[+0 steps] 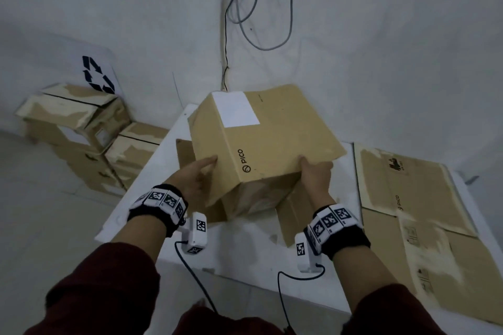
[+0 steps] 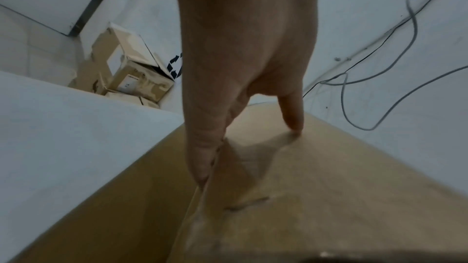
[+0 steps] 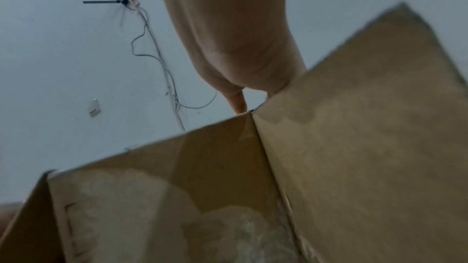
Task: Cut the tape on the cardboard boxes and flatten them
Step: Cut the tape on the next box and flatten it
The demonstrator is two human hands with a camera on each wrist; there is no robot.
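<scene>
While our left hand (image 1: 196, 177) lays straight fingers (image 2: 291, 111) flat against the cardboard box (image 1: 261, 139), our right hand (image 1: 317, 174) grips its near edge, thumb on top. Box: tilted, on the white desk (image 1: 245, 247). Right of box: flattened cardboard (image 1: 416, 215). Left of box, on the floor: stacked boxes (image 1: 81, 128).

Dark maroon sleeves (image 1: 109, 280) cover both forearms. Each wrist wears a black band (image 1: 152, 215) ringed with white tiles printed with black square-code markers. A small white camera block (image 1: 196, 234), also bearing such markers, hangs beneath each wrist, and a thin black cable (image 1: 196, 280) trails from each block.
</scene>
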